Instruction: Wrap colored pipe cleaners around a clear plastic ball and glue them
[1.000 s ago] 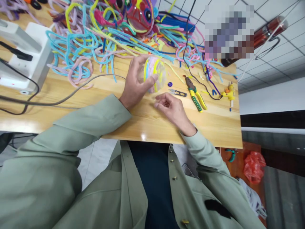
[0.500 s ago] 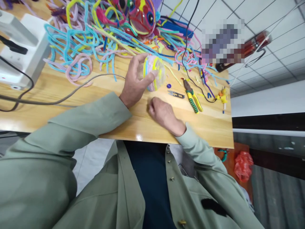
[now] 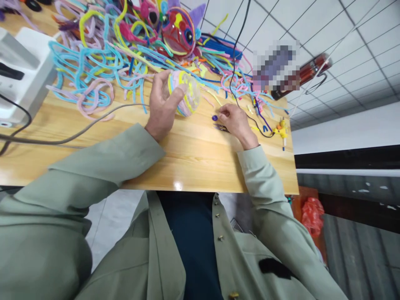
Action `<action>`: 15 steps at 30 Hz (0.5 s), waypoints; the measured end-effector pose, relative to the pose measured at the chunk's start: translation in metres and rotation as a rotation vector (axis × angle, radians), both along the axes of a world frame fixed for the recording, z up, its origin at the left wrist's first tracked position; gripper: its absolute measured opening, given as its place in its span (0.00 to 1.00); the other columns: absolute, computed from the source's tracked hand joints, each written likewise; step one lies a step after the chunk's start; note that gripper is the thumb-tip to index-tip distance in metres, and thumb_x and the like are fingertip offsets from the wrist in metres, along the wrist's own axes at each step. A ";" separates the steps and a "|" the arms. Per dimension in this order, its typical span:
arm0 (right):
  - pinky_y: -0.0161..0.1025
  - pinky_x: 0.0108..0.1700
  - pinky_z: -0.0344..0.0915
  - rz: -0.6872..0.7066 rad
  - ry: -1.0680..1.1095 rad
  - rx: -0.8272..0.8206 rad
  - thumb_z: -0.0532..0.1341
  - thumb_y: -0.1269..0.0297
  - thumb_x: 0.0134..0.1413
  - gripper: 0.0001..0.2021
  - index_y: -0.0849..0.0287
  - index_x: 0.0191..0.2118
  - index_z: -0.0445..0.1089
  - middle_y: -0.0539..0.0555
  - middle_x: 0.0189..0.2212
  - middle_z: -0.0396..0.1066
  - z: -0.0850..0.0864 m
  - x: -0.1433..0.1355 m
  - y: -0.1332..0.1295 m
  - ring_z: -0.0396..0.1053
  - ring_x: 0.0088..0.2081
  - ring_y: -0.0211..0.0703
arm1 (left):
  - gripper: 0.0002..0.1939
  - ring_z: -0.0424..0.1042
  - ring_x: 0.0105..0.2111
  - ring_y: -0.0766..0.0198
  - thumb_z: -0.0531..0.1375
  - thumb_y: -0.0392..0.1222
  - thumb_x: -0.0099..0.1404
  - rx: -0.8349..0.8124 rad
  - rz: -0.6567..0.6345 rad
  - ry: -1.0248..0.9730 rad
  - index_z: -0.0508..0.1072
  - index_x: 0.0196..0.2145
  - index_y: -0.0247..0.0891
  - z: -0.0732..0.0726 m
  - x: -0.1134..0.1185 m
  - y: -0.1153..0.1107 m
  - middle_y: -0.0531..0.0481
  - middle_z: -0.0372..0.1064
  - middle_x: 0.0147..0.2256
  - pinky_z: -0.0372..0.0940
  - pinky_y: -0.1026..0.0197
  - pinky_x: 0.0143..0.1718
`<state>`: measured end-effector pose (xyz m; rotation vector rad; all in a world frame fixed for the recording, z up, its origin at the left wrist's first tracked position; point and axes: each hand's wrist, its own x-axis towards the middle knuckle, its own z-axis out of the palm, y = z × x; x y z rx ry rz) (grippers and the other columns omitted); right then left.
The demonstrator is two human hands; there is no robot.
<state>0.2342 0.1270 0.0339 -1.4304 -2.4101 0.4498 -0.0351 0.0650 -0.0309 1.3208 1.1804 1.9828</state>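
My left hand is wrapped round a see-through rounded container banded with yellow, lilac and blue pipe cleaners. Its thumb presses on the near side, and the container is held just above the table. Over to the right, my right hand has its fingertips drawn together above the wood; whatever may be between them is too small to make out. Just left of its fingers lies a small dark-blue coil. The thread snips show only in part beneath this hand, and the pliers are hidden under it.
Tangled pipe cleaners spread along the back, with a decorated face-like ball among them. A yellow glue gun stands at the right edge, its black cord crossing the table. A white power strip sits at left.
My right hand has moved right and away from my body, from the bare wood to the coil and snips, covering the pliers. My left hand still holds the container; the view has shifted slightly.
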 end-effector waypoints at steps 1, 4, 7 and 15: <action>0.51 0.51 0.73 -0.003 -0.029 -0.034 0.66 0.66 0.61 0.05 0.55 0.41 0.78 0.57 0.39 0.82 -0.001 0.001 0.003 0.78 0.42 0.53 | 0.36 0.74 0.60 0.55 0.67 0.78 0.67 -0.008 0.003 -0.015 0.69 0.58 0.49 0.001 0.001 -0.001 0.53 0.74 0.56 0.63 0.41 0.70; 0.47 0.45 0.71 -0.005 -0.070 -0.075 0.67 0.64 0.61 0.06 0.57 0.42 0.80 0.56 0.38 0.82 -0.006 0.003 0.003 0.78 0.39 0.50 | 0.39 0.73 0.60 0.53 0.68 0.79 0.65 -0.040 0.000 -0.024 0.69 0.57 0.48 0.003 0.003 -0.003 0.51 0.75 0.56 0.63 0.39 0.70; 0.44 0.43 0.70 0.012 -0.062 -0.063 0.68 0.64 0.62 0.08 0.58 0.45 0.80 0.55 0.37 0.83 -0.009 0.002 0.001 0.78 0.37 0.49 | 0.39 0.72 0.61 0.51 0.68 0.79 0.64 -0.056 -0.009 -0.020 0.69 0.58 0.49 0.003 0.004 -0.005 0.50 0.74 0.56 0.63 0.39 0.70; 0.55 0.59 0.71 -0.102 -0.101 0.083 0.63 0.70 0.64 0.06 0.58 0.44 0.77 0.62 0.47 0.82 -0.010 -0.043 0.036 0.78 0.52 0.58 | 0.43 0.71 0.60 0.52 0.70 0.80 0.61 -0.013 0.049 -0.113 0.71 0.57 0.45 0.003 0.007 -0.002 0.47 0.73 0.56 0.65 0.43 0.70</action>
